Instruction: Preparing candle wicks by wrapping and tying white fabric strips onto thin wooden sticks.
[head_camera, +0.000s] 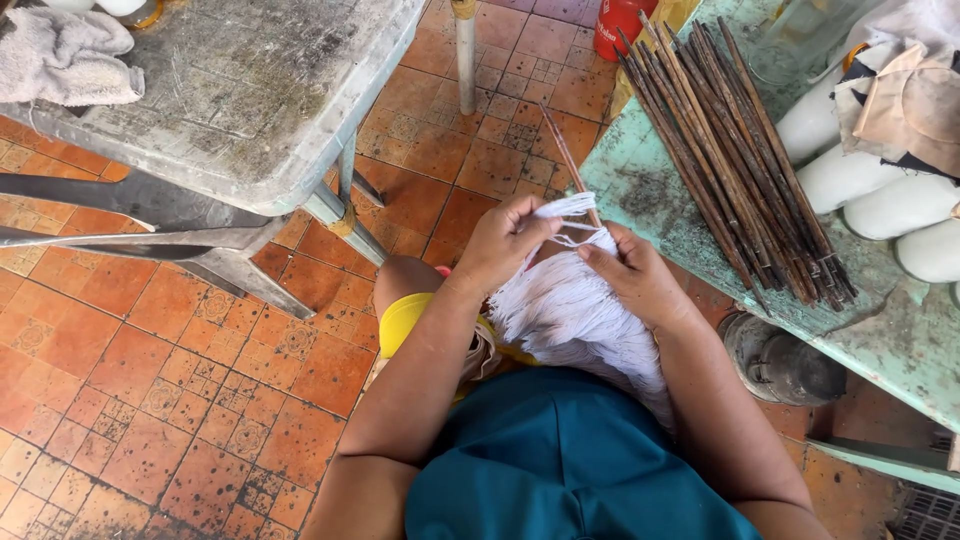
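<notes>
My left hand (503, 243) pinches a few white strands at the top of a thick bundle of white yarn (575, 315) that drapes down over my lap. My right hand (635, 275) presses on the bundle's upper right side, fingers against the strands. A thin brown stick (566, 153) pokes up out of the bundle between both hands, slanting toward the upper left. Both hands hold the yarn in front of my knees, above the tiled floor.
A pile of several dark brown sticks (735, 150) lies on a worn green table (650, 190) at right, beside white yarn cones (870, 195) and cloth. A grey table (250, 90) with a towel (60, 55) stands at left. Orange floor tiles (150, 380) lie below.
</notes>
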